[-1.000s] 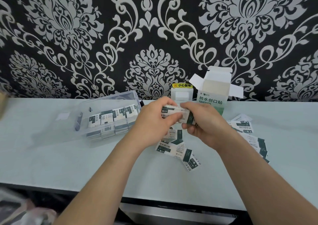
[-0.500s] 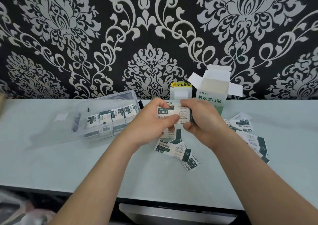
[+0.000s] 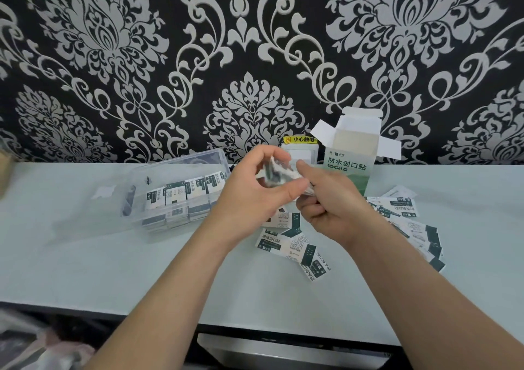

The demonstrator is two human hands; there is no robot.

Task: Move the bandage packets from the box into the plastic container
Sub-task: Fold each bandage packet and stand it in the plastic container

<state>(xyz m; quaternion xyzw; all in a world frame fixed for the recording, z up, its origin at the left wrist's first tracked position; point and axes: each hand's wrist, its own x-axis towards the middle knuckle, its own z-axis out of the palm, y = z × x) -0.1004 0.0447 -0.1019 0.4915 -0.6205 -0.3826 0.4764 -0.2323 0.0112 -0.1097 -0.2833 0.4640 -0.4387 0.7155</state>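
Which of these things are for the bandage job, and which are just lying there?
For the job:
held packets
loose packets
open box
plastic container

Just lying about:
yellow warning sticker
white wall plate
plastic bag

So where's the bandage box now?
In the head view, the box stands open at the back of the table, right of centre, behind the right hand.

The left hand [image 3: 252, 191], just left of the box [image 3: 351, 160], has its forearm slanting up from the lower left. Its fingers curl over a blurred stack of packets [image 3: 276, 175] and the thumb presses from below. The right hand [image 3: 333, 205], in front of the box, touches the left. Its index finger lies along the stack and the other fingers are curled at the stack's end.
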